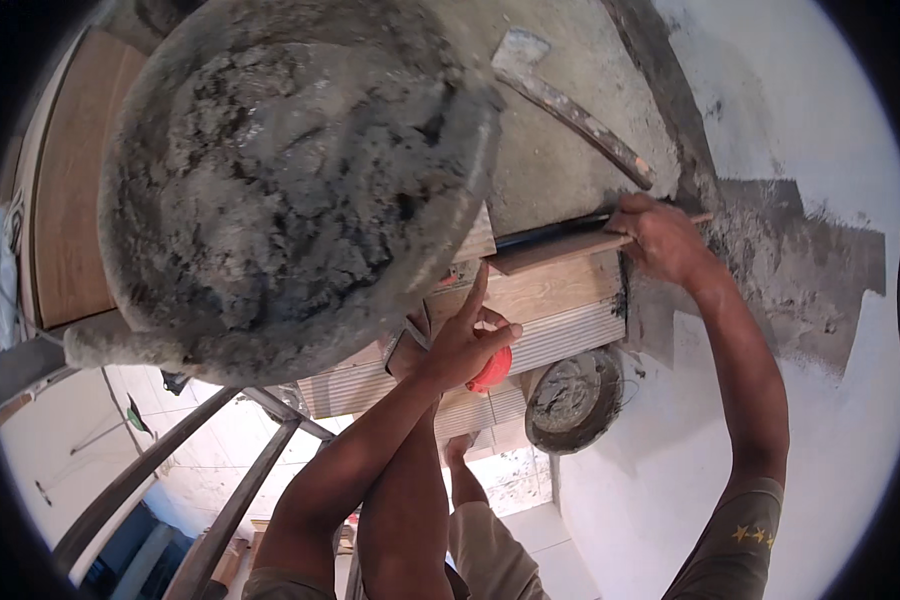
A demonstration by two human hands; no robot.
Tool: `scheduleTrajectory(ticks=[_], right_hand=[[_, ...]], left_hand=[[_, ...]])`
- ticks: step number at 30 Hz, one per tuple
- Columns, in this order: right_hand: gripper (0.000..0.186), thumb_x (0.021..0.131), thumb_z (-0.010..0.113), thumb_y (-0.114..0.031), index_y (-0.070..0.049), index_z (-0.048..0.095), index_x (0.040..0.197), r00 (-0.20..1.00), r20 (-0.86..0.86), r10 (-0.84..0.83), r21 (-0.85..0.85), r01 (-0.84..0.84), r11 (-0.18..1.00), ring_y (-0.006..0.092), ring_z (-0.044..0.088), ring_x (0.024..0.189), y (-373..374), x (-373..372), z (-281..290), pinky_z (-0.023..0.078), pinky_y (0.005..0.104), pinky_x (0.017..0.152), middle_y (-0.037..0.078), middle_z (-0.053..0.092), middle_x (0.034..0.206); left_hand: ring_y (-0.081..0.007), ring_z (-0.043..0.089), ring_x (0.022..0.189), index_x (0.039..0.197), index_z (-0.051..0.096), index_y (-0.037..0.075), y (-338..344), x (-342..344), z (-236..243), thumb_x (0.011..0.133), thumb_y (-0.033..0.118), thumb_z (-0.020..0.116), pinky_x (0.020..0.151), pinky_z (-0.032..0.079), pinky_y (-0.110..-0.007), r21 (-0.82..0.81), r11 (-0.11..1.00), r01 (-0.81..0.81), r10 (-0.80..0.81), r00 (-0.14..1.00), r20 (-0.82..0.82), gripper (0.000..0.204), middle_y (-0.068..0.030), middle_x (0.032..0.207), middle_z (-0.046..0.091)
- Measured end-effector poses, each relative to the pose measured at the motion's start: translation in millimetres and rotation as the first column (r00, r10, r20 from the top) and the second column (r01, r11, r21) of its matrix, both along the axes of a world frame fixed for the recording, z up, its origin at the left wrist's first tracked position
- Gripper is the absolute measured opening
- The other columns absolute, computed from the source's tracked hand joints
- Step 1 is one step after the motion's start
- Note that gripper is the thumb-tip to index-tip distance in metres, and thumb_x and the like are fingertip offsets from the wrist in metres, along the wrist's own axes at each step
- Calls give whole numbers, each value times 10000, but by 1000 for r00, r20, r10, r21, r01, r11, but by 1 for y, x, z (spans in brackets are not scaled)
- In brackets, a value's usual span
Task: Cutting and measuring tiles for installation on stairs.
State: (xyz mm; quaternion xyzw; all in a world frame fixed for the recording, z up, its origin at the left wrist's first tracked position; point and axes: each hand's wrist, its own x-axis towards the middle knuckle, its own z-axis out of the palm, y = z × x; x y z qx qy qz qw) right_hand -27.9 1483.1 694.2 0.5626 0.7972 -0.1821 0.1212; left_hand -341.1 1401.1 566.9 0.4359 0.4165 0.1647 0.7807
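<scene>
My right hand (662, 238) grips the right end of a wood-look tile (555, 250), which is tilted up at the wall side with a dark strip along its upper edge. My left hand (462, 342) hovers over the laid tiles (560, 300) with the index finger pointing up and the other fingers curled. A red round object (492, 372) sits right under it; I cannot tell whether the hand holds it. A second forearm (402, 500) runs up beside my left arm to the same spot.
A big pan of grey mortar (300, 180) fills the upper left. A mortar-crusted hatchet (570, 110) lies on the grey bed above the tile. A small mortar bucket (575, 400) stands below. The white wall (800, 110) is at right, metal rails (200, 470) at lower left.
</scene>
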Motion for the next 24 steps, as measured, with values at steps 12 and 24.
scheduleTrajectory(ticks=[12,24], right_hand=[[239,779,728,-59,-32,682,1012,993,-112,-21,123,35,992,344,609,1097,1,11,-29,499,455,930,131,631,1072],[151,775,742,-88,-28,612,823,968,-223,119,302,-47,952,288,549,1061,-1,25,-56,391,455,997,85,525,934]], left_hand=[[-103,608,841,1512,448,66,-14,-21,-33,915,197,739,826,467,-255,100,992,-73,87,985,-146,677,-38,921,676],[-156,648,846,949,691,-2,-24,-159,-83,938,167,648,791,517,-314,509,805,-305,551,702,-451,175,-80,896,714]])
